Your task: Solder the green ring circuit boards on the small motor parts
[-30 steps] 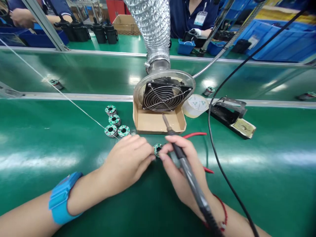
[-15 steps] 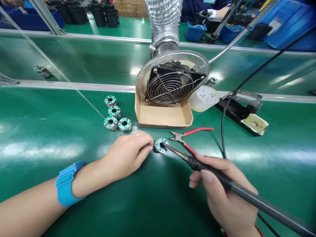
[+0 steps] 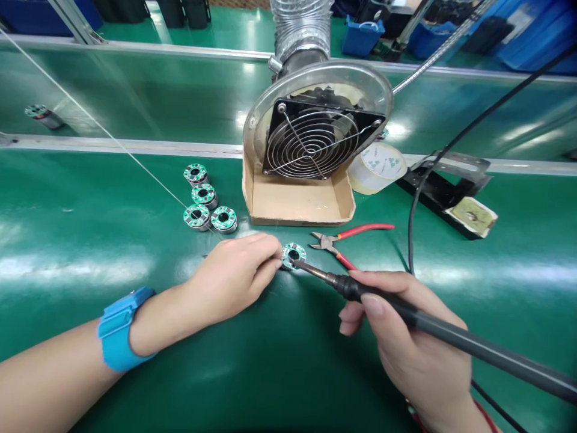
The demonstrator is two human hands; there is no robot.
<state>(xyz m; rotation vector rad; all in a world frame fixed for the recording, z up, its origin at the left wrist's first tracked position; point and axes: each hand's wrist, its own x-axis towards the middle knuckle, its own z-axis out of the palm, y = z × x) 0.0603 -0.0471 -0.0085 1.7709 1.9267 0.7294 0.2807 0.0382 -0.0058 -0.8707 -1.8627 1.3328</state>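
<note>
A small ring-shaped green circuit board on a metal core [image 3: 294, 255] lies on the green bench, just past the fingertips of my left hand [image 3: 234, 278]. That hand is pinched shut on a thin solder wire [image 3: 148, 168], which runs up to the far left and is barely visible at the fingertips. My right hand [image 3: 406, 337] grips a black soldering iron [image 3: 383, 307], with its metal tip on the ring's near edge. Close to the left hand stand several similar rings [image 3: 205, 198]. Fingers hide the wire's end.
Behind the work, a wire-guarded fume extractor fan [image 3: 311, 144] with a silver duct stands in a cardboard tray [image 3: 297, 204]. Red-handled side cutters [image 3: 342, 240] lie to the right, near a tape roll [image 3: 377, 167], an iron stand [image 3: 444, 191] and a black cable [image 3: 409, 240].
My right hand has drawn back to the lower right, uncovering the red-handled cutters, and the iron tip now reaches the ring. My left hand has stayed close to the ring. The view has tilted.
</note>
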